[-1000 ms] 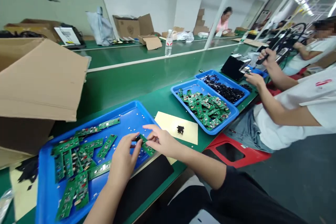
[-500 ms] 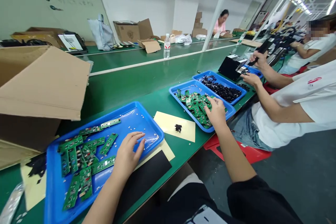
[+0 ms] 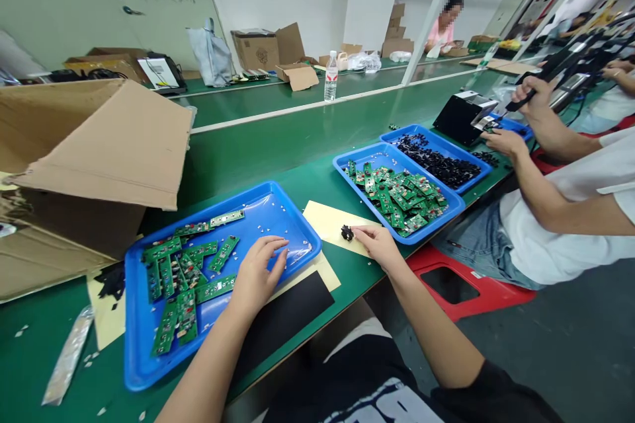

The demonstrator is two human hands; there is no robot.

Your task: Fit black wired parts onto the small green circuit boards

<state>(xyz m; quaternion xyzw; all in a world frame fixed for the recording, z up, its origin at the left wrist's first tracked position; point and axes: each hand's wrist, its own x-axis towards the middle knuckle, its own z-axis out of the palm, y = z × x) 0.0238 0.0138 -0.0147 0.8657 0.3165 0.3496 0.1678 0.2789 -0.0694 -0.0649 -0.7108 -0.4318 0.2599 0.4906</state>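
Observation:
My left hand (image 3: 260, 271) hovers over the near right rim of a large blue tray (image 3: 278, 201), thumb and fingers apart with nothing between them. Inside that tray lie several green circuit boards (image 3: 186, 268), bunched toward its left half. My right hand (image 3: 380, 246) reaches to a small heap of black pieces (image 3: 346, 232) on a yellow paper sheet (image 3: 320, 218). Its thumb and index finger come together at the heap's right side, on a small black piece largely hidden by the fingertips. Just beyond this hand is a second blue tray (image 3: 342, 162) piled with green circuit boards (image 3: 397, 195).
A third blue tray (image 3: 473, 180) holds many black parts. A black sheet (image 3: 297, 307) lies along the near table edge. An open cardboard box (image 3: 114, 139) stands at left, a water bottle (image 3: 331, 79) behind. At right, a co-worker's hands (image 3: 533, 96) work by a black device (image 3: 461, 117).
My right hand has moved from the boards in the second tray back to the black heap on the yellow paper, its fingers closing. My left hand stays over the large tray. The view has shifted.

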